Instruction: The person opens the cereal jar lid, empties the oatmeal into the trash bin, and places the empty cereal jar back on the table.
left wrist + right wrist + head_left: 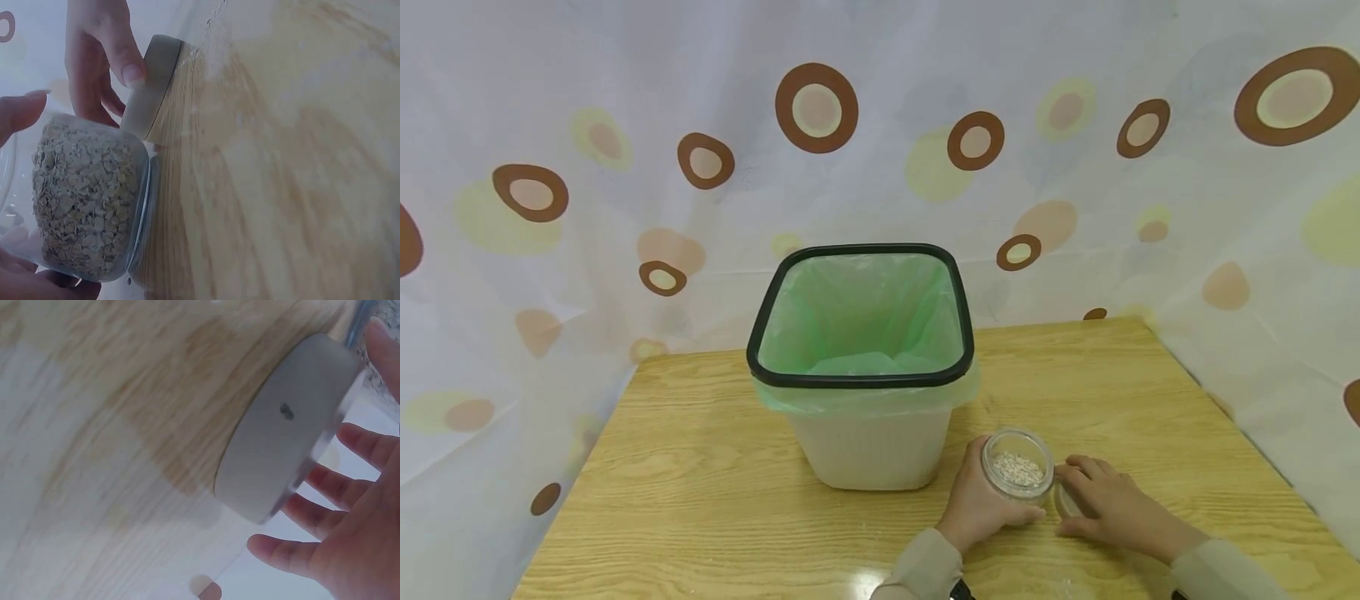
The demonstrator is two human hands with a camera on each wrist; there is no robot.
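My left hand [985, 504] grips a clear glass jar [1040, 493] from its left side, thumb on the near side. Oat flakes [87, 200] fill the lower part of the jar, and its top is uncovered. To the jar's right, a pale round lid [156, 78] lies on the tabletop. My right hand [1120, 508] is over this lid with its fingers spread and loosely bent. In the right wrist view its fingertips [353, 434] come up to the lid's upper rim, and a dark mark shows on the lid's side.
A white bin [872, 450] with a black rim and a pale green liner stands left of the hands, close to the left one. Underneath is a wood-grain table [700, 500]. A patterned cloth [880, 192] hangs behind and along both sides.
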